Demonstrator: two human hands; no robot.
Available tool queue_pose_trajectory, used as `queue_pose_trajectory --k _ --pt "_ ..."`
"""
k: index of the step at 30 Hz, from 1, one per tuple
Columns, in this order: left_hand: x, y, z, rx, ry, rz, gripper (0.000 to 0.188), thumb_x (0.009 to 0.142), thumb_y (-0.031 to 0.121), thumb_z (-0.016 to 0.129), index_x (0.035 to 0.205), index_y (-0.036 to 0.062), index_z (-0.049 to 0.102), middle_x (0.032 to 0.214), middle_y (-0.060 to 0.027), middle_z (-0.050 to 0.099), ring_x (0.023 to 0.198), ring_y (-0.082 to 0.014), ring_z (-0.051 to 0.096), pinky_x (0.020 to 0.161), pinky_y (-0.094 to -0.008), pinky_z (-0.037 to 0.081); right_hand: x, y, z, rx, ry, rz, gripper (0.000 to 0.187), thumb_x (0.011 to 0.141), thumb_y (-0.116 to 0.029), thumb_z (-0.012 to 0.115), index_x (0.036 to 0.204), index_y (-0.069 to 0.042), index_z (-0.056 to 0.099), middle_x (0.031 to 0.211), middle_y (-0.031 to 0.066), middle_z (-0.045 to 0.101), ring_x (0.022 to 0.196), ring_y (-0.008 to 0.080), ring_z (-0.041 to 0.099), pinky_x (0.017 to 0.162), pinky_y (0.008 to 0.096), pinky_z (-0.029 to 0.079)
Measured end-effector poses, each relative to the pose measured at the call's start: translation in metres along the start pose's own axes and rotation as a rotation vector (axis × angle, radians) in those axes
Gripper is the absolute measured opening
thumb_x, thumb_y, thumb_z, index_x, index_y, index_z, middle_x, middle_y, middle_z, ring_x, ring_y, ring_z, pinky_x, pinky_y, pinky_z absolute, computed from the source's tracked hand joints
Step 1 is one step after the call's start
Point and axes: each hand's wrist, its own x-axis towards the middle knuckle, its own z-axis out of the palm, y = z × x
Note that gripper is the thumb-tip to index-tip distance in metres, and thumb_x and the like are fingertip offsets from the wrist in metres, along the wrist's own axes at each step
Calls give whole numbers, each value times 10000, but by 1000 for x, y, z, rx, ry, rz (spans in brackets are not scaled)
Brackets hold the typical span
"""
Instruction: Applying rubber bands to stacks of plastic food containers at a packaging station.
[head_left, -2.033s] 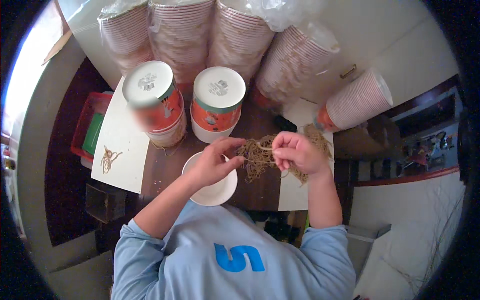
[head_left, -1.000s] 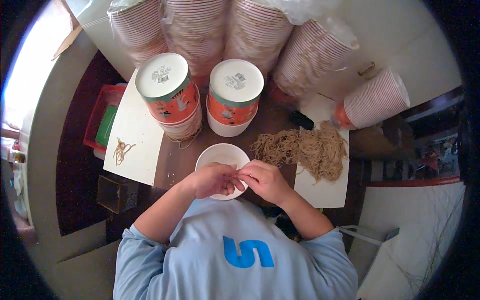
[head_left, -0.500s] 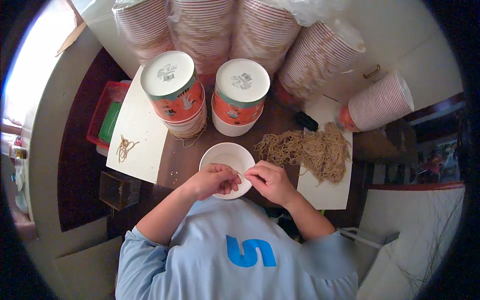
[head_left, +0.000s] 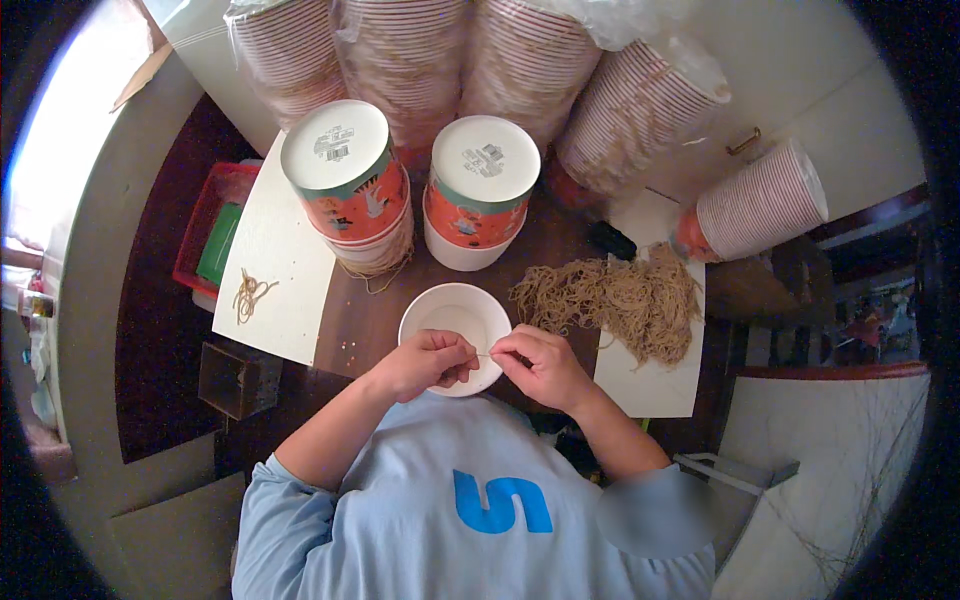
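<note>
A white paper tub (head_left: 455,300) stands open side up right in front of me. Over its near part, my left hand (head_left: 432,360) and my right hand (head_left: 540,365) face each other, fingertips pinched. Between them runs a short, thin light string (head_left: 483,354), one end in each pinch; most of it is hidden by the fingers. To the right of my right hand lies a tangled heap of tan string (head_left: 640,305). Beyond the white tub, two stacks of tubs are topped by upside-down orange and green printed tubs, one left (head_left: 355,200) and one right (head_left: 480,215).
Tall plastic-wrapped stacks of tubs (head_left: 405,80) line the back. Another stack (head_left: 762,200) leans at the right. A small bunch of string (head_left: 250,296) lies on the white board (head_left: 280,330) at left. A red crate (head_left: 205,235) sits beyond the board's left edge.
My two hands have shifted very slightly, and the string between the fingertips shows a little more clearly. Otherwise the scene looks the same.
</note>
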Motion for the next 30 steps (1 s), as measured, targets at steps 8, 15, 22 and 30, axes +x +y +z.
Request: queue_pose_trajectory --k 8,15,22,30 --pt "-5 0 8 238 78 157 182 897 187 535 865 27 615 728 11 578 658 -52 507 575 -202 415 -2 0 22 265 -70 153 337 823 -1 576 1149 -27 494 913 68 617 854 142 599 743 256 480" --pt "-17 -7 10 511 213 274 208 883 168 540 893 -22 624 699 -41 597 634 -77 512 572 -242 436 -6 -5 36 456 -14 357 159 854 -50 578 1007 -16 554 803 65 615 712 162 612 615 296 491" --pt "-19 -13 -2 578 321 341 178 833 146 597 843 -25 646 662 -76 599 590 -86 518 538 -263 437 1 0 46 25 61 -32 94 810 -54 602 884 -10 565 775 131 581 695 291 592 604 348 480" --pt "3 -13 -33 1024 487 750 84 758 85 630 808 21 649 717 -111 597 647 -253 593 604 -347 484 32 44 83 190 95 314 111 793 -101 609 819 7 609 765 158 623 680 287 613 617 357 481"
